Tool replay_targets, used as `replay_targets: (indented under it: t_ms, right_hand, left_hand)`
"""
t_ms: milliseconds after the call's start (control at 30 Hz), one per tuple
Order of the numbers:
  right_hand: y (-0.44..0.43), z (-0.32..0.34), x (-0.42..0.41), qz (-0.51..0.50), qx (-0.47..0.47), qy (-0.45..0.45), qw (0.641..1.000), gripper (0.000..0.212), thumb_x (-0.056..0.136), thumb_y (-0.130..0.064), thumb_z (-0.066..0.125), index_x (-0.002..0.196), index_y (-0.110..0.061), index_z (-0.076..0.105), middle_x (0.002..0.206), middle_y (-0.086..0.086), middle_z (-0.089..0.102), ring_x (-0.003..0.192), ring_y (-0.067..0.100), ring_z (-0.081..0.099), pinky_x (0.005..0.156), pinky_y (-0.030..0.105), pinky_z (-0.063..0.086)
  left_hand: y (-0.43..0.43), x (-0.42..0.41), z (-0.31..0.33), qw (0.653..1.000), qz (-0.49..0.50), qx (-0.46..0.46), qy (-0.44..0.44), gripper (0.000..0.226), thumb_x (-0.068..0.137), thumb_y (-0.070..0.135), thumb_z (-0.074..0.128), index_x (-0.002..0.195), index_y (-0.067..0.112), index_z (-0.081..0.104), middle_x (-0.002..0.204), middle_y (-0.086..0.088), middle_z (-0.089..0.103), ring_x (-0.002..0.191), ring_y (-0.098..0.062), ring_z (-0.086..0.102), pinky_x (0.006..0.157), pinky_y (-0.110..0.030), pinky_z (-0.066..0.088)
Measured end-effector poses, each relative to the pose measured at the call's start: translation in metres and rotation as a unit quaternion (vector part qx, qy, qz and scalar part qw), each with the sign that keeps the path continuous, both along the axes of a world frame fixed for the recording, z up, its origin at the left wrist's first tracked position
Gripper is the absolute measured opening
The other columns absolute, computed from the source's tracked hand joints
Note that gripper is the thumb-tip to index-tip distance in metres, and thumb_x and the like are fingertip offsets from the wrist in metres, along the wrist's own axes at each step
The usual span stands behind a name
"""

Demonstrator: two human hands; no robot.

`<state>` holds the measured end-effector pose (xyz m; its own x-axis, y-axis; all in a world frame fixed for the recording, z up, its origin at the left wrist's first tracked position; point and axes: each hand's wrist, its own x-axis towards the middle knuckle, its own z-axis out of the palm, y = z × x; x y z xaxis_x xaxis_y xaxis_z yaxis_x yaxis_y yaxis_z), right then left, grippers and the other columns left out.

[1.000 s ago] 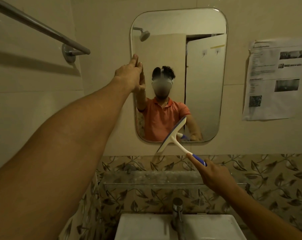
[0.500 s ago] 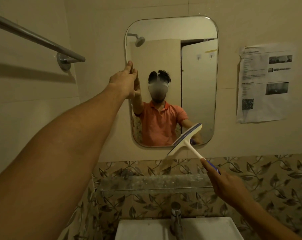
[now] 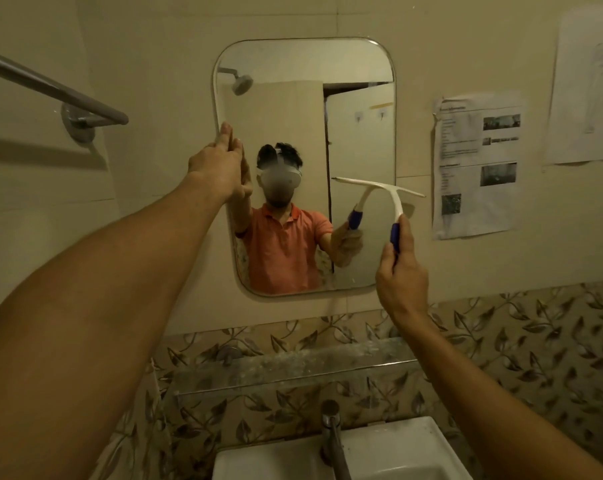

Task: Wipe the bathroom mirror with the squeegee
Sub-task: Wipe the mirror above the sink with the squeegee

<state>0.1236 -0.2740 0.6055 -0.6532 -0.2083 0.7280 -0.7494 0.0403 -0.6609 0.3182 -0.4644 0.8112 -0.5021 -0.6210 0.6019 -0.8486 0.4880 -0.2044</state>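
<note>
The white, blue-handled squeegee, gripped by the right hand, has been raised level for a stroke across the rounded mirror, steadied by the flat-fingered left hand

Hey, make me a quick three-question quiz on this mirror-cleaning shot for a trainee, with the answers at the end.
1. True or false: the left hand touches the mirror at its left edge with straight fingers.
2. What grips the squeegee by its blue handle? A. the left hand B. the right hand C. nothing
3. Fill the gap: in this view the squeegee's blade lies across the mirror's ___ edge.
Key: 1 true; 2 B; 3 right.
</note>
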Motion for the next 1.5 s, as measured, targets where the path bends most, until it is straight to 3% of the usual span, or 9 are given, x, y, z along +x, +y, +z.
replay_targets:
  t_ms: [333,533,700,933,1500]
  right_hand:
    - [-0.014,-0.032,0.023,-0.048,0.041,-0.038,0.997,0.068,0.106,-0.031,0.036,0.156,-0.046,-0.008,0.068,0.009,0.058,0.054,0.025,0.057,0.053,0.046,0.056]
    - [-0.017,-0.061,0.039,-0.063,0.046,-0.064,0.995,0.067,0.107,-0.032,0.035,0.155,-0.047,-0.009,0.066,0.009,0.056,0.052,0.024,0.053,0.049,0.035,0.046]
    - [-0.024,-0.087,0.055,-0.046,0.024,-0.092,0.994,0.072,0.106,-0.033,0.036,0.145,-0.064,-0.015,0.068,0.014,0.058,0.052,0.027,0.055,0.049,0.037,0.049]
    - [-0.025,-0.12,0.083,-0.01,0.063,-0.101,0.993,0.069,0.106,-0.029,0.037,0.151,-0.054,-0.009,0.063,0.005,0.053,0.05,0.019,0.051,0.046,0.031,0.041]
    - [-0.017,-0.149,0.106,0.025,0.125,-0.115,0.985,0.071,0.107,-0.036,0.034,0.14,-0.067,-0.02,0.066,0.0,0.056,0.056,0.014,0.056,0.052,0.029,0.046]
  left_hand:
    - [-0.012,-0.006,-0.001,1.0,-0.016,-0.005,0.0,0.104,0.084,0.037,0.075,0.161,0.014,0.009,0.166,-0.009,-0.017,0.141,-0.038,0.03,0.102,-0.046,0.047]
    - [-0.017,-0.006,0.002,1.0,-0.021,0.001,-0.006,0.102,0.086,0.042,0.073,0.161,0.014,0.01,0.166,-0.009,-0.017,0.144,-0.038,0.028,0.103,-0.048,0.047]
    - [-0.017,-0.004,0.005,1.0,-0.016,0.001,-0.02,0.097,0.088,0.045,0.07,0.16,0.014,0.012,0.166,-0.009,-0.016,0.144,-0.038,0.029,0.102,-0.048,0.046]
    - [-0.017,-0.005,0.007,1.0,-0.012,0.008,-0.026,0.098,0.087,0.041,0.072,0.16,0.015,0.012,0.166,-0.009,-0.017,0.146,-0.038,0.026,0.104,-0.049,0.045]
    - [-0.013,-0.004,0.006,0.999,-0.005,0.011,-0.031,0.098,0.09,0.045,0.069,0.161,0.016,0.008,0.165,-0.009,-0.018,0.146,-0.039,0.025,0.101,-0.049,0.046]
